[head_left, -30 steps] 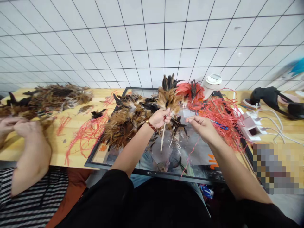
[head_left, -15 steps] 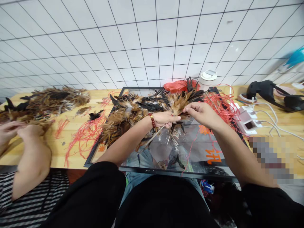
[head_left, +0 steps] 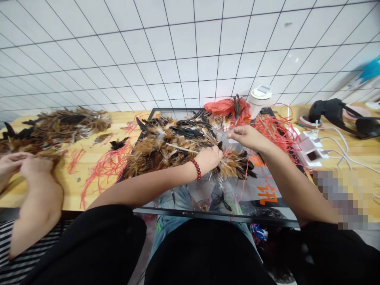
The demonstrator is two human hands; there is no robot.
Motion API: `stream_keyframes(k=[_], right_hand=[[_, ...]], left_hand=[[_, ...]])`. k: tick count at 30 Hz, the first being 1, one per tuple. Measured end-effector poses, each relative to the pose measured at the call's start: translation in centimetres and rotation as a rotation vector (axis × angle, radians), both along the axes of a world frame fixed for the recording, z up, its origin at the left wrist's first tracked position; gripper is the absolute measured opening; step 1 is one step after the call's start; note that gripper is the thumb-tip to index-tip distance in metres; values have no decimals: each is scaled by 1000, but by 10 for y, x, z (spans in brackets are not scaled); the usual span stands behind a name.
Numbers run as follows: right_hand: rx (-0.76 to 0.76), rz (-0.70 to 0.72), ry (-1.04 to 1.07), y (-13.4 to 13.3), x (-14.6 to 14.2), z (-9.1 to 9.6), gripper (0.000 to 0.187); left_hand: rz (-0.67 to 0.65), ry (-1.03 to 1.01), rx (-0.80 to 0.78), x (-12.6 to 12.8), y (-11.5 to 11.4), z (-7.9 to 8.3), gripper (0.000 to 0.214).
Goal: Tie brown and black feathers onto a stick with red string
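Note:
My left hand (head_left: 210,158) is closed around a bundle of brown and black feathers (head_left: 236,167) on a thin pale stick (head_left: 181,148); the feather heads point right and the stick points left. My right hand (head_left: 246,136) pinches a thin red string (head_left: 242,186) just above the bundle, and the string trails down over the glass. Both hands hover over a black-framed glass panel (head_left: 267,200). A big heap of loose brown and black feathers (head_left: 166,144) lies on the panel's left part.
Red strings (head_left: 277,132) pile up to the right, more red strings (head_left: 102,170) to the left. A red bag (head_left: 224,107) and a white cup (head_left: 259,99) stand behind. A power strip (head_left: 308,152) with cables lies at right. A co-worker's hands (head_left: 20,164) handle feathers (head_left: 59,126) at left.
My left hand has turned the bundle over, so the feather heads now point right and down and the stick points left. My right hand has stayed close above, pulling the red string.

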State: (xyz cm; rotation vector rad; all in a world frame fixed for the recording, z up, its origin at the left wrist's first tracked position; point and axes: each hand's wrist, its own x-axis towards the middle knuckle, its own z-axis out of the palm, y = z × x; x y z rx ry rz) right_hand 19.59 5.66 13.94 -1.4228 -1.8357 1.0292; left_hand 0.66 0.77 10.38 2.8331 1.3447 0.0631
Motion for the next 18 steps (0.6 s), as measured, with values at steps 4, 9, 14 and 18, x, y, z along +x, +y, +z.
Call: stream_keyframes(k=[4, 9, 14, 18], right_hand=[[-204, 55, 258, 1, 2, -11, 34], [-369, 124, 431, 6, -10, -16, 41], [-515, 311, 470, 8, 10, -33, 46], [-650, 370, 396, -3, 35, -57, 46]], left_hand=[[-184, 194, 225, -8, -17, 9, 42], [-359, 191, 269, -8, -23, 27, 42], [-549, 147, 164, -32, 8, 45, 33], [-381, -127, -100, -65, 39, 54, 16]])
